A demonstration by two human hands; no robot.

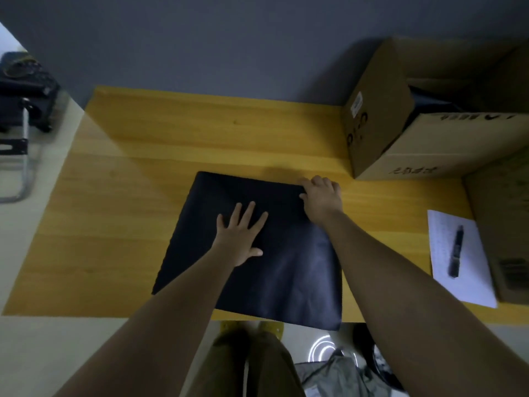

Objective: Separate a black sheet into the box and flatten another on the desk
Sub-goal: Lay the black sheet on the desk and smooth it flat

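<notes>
A black sheet point(286, 270) lies flat on the yellow wooden desk point(137, 196), its near edge hanging slightly past the desk's front. My left hand point(242, 234) rests palm down on the sheet's middle, fingers spread. My right hand point(322, 196) is at the sheet's far right corner, fingers curled and pinching that corner. An open cardboard box point(406, 130) stands at the back right of the desk, with something dark visible inside it.
A white paper point(469, 282) with a black pen point(456, 253) on it lies at the desk's right edge, beside another cardboard box point(503, 233). A chair with a dark bag point(23, 90) stands on the floor to the left. A grey wall backs the desk.
</notes>
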